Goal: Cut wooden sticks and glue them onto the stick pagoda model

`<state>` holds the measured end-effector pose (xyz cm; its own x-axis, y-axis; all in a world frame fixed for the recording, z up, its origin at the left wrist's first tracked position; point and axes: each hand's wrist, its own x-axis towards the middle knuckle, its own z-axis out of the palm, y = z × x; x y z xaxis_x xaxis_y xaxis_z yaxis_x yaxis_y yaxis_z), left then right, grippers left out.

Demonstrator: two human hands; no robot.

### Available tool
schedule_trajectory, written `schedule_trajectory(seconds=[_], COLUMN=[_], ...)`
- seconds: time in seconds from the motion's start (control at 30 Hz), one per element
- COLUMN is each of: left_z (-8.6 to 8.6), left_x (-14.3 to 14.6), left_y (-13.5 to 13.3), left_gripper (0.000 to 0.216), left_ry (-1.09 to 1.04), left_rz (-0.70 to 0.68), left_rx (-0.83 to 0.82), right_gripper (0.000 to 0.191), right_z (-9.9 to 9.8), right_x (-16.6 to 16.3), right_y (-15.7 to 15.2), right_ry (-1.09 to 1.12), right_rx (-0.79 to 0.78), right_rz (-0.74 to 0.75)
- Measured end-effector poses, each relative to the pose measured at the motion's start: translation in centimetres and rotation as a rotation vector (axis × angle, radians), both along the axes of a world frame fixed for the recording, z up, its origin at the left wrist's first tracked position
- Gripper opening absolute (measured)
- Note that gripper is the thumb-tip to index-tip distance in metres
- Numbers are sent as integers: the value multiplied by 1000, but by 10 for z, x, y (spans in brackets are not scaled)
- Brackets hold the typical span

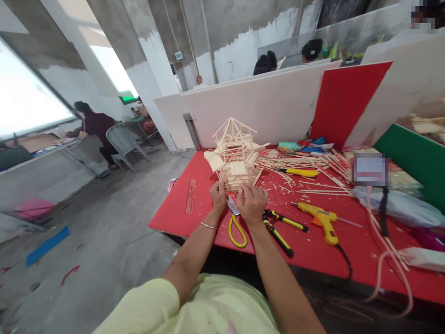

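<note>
A small house built of thin wooden sticks [237, 155] stands on the red table [181, 211]. My left hand [218, 195] is closed at the model's lower front edge, fingers pinched against the sticks. My right hand [252, 202] is curled just to the right of it, also against the model's base; what its fingers hold is hidden. Yellow-handled scissors [235, 225] lie on the table between and below my hands.
Yellow-and-black pliers [280, 229] and a yellow glue gun [321, 221] lie to the right. Loose sticks [306, 164] are scattered behind, with a yellow knife [301, 172]. A red ruler [190, 196] lies left. White, red and green partitions [344, 99] fence the table. People sit beyond.
</note>
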<state>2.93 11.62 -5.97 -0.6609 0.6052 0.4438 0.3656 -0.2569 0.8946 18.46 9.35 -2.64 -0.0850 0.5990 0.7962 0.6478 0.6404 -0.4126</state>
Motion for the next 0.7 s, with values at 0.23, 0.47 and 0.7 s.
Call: schedule_trajectory(seconds=[0.23,0.47,0.7], left_z=[-3,1,11], left_x=[-3,7,18], left_y=[2,-10,-20], left_gripper=[49,44,42], left_ry=[81,243,308], left_rz=[-6,-163,-258], left_rx=[34,13,109], right_gripper=[26,25,26], right_z=[-2,0,-2], right_x=[-1,-14,-21], right_y=[5,0,0], right_ry=[-11,-94,-183], right_rx=[-11,-23,31], right_rz=[-18,-11,-21])
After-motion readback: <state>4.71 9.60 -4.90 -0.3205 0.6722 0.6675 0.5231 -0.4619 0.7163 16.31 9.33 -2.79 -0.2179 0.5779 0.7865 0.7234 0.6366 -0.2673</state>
